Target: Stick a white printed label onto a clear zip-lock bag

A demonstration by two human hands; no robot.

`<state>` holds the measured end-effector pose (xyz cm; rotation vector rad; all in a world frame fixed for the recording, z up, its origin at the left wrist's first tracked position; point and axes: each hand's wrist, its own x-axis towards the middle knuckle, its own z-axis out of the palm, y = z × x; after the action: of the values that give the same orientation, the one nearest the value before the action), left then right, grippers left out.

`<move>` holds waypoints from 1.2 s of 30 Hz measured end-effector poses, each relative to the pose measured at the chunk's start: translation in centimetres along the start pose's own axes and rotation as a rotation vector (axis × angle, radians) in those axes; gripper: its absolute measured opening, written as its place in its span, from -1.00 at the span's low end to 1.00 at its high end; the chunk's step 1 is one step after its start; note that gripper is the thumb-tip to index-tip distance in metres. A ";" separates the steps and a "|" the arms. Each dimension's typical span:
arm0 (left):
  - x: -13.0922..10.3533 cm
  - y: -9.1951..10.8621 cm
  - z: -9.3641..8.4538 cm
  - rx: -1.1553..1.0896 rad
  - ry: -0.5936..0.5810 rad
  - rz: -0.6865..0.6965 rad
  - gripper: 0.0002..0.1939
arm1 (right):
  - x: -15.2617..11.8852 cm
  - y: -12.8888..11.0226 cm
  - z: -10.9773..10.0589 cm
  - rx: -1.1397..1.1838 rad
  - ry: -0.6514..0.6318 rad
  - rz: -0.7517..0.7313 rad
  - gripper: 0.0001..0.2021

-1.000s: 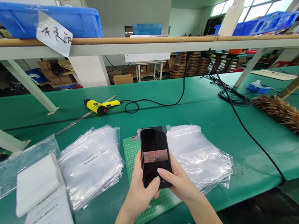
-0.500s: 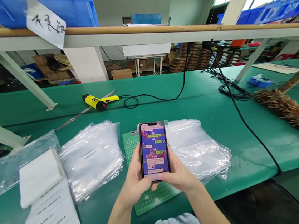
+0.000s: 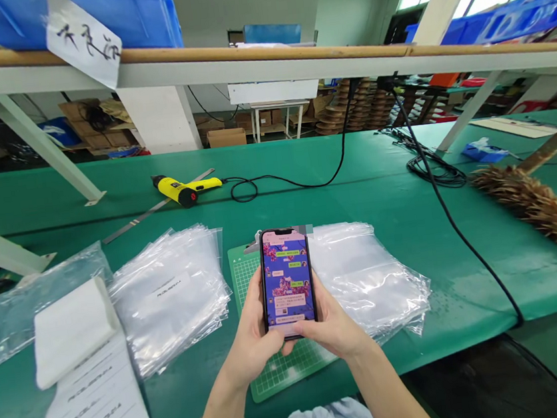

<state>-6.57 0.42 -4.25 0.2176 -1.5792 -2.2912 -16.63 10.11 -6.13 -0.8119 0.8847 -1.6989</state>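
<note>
Both of my hands grip a smartphone held upright, its lit screen showing a chat. My left hand wraps its left side, and my right hand wraps its right side. Both thumbs rest at the bottom of the screen. Beneath the phone lies a green cutting mat, partly hidden by my hands. Clear plastic bags are stacked on the right. Another stack of clear bags, with a printed label on top, lies to the left. Beside it is a folded strip of white labels.
A yellow heat gun lies on a metal ruler toward the back of the green table. Black cable hangs down at the right, near a feather duster. A shelf with blue bins crosses above.
</note>
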 end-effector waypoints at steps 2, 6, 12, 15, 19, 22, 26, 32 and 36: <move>0.0 0.0 0.0 0.002 0.002 -0.002 -0.20 | 0.0 -0.1 0.0 -0.005 0.011 0.012 -0.24; 0.0 -0.2 -0.3 0.005 0.005 0.001 -0.17 | 0.1 -0.1 -0.1 0.044 -0.010 -0.008 -0.28; 0.0 -0.6 -0.7 0.049 0.013 0.011 -0.25 | 0.1 0.6 -0.5 0.103 -0.017 -0.030 -0.32; 0.1 -0.7 -0.9 0.068 0.021 0.010 -0.33 | 0.0 0.7 -0.6 0.100 0.000 -0.005 -0.31; 0.1 -0.6 -0.9 0.069 0.048 0.032 -0.33 | 0.0 0.3 -0.2 0.045 0.037 -0.001 -0.30; 0.1 -0.5 -0.8 0.074 0.022 0.011 -0.34 | 0.1 -0.1 0.1 0.002 0.069 0.010 -0.28; 0.0 -0.6 -0.9 0.091 0.043 -0.013 -0.33 | 0.0 -0.1 0.2 0.004 0.077 0.026 -0.34; 0.0 -1.2 -1.4 0.052 0.051 0.027 -0.28 | -0.2 0.7 -0.3 0.103 0.068 0.025 -0.30; 0.0 -1.0 -1.5 -0.027 -0.015 0.031 -0.21 | -0.2 0.7 -0.5 0.100 0.038 0.038 -0.28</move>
<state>-6.23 -0.59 -5.75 0.1682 -1.5466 -2.2946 -16.70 10.22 -7.04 -0.6939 0.8284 -1.7158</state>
